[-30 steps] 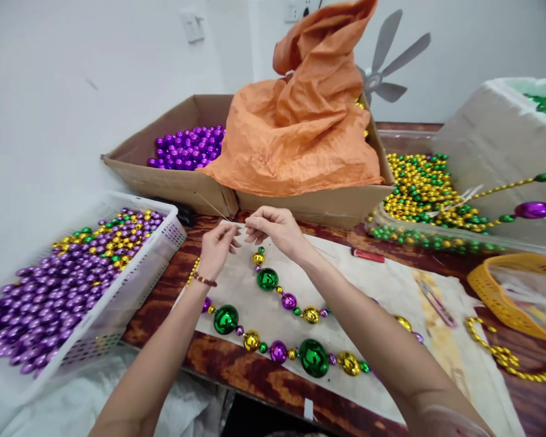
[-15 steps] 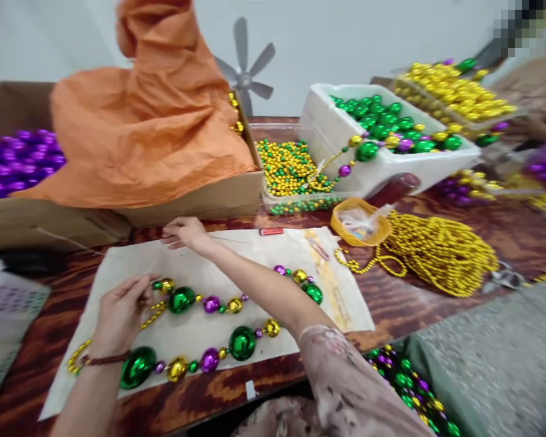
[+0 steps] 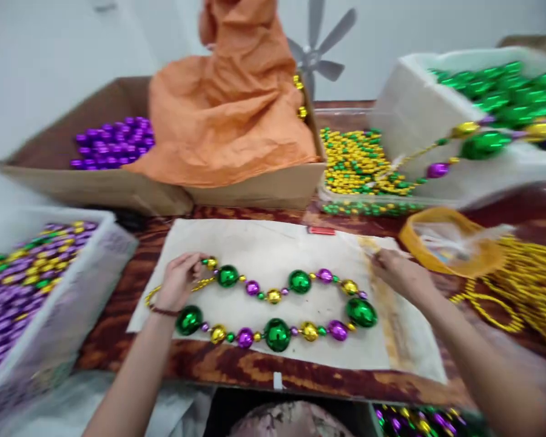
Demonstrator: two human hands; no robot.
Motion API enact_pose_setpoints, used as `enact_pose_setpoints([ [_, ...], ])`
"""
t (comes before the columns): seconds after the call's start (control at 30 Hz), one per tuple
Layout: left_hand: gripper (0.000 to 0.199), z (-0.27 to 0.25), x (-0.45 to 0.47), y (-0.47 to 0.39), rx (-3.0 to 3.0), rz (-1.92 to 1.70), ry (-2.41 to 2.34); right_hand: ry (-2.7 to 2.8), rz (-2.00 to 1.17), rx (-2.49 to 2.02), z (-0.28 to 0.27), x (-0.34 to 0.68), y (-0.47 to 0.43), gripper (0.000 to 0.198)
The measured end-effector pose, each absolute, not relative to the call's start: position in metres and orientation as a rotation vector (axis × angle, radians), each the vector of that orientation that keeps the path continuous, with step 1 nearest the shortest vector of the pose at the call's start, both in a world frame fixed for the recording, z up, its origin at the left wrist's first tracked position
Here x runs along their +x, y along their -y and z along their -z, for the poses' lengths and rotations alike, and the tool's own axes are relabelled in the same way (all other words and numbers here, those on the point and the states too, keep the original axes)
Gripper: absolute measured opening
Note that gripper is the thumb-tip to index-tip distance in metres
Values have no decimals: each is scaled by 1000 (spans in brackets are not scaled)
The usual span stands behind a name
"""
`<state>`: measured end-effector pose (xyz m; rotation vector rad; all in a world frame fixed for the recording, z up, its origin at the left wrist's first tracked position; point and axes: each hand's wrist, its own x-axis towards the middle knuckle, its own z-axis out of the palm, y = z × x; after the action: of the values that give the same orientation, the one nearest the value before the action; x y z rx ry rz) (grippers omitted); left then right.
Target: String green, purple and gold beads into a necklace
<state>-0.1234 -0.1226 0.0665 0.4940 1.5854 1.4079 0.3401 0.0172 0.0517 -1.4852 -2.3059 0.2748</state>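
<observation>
On a white cloth (image 3: 264,246) lies a bead necklace (image 3: 277,335) of large green, purple and gold balls, spread in a long loop. My left hand (image 3: 179,282) pinches one end of it, by a small green bead and a gold one. A thin gold bead strand (image 3: 152,297) curves out from behind that wrist. At the cloth's right side, my right hand (image 3: 391,267) rests its closed fingers at the top of a yellowish tape strip (image 3: 384,315). Whatever those fingers grip is hidden and blurred. A small red item (image 3: 321,230) lies at the cloth's far edge.
Cardboard boxes (image 3: 255,185) with purple beads and orange cloth stand behind. A foam box (image 3: 391,115) of green beads, a clear bin (image 3: 346,200), a yellow basket (image 3: 409,243) and gold strands (image 3: 537,279) are right. A white crate (image 3: 113,255) of beads stands left.
My right hand has moved from the cloth's upper left across to the tape strip at its right. My left hand still pinches the necklace end. The view has swung left.
</observation>
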Motion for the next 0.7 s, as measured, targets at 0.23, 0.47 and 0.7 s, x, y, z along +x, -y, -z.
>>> enact_pose_setpoints([
  [0.23, 25, -62, -139, 131, 391, -1459, -1465, 2199, -344, -1539, -28, 341, -17, 55],
  [0.47, 23, -59, -149, 140, 378, -1460, -1411, 2069, -195, -1890, -28, 359, -24, 48],
  [0.7, 24, -50, -153, 149, 376, -1473, -1411, 2358, -384, -1420, -81, 226, -26, 47],
])
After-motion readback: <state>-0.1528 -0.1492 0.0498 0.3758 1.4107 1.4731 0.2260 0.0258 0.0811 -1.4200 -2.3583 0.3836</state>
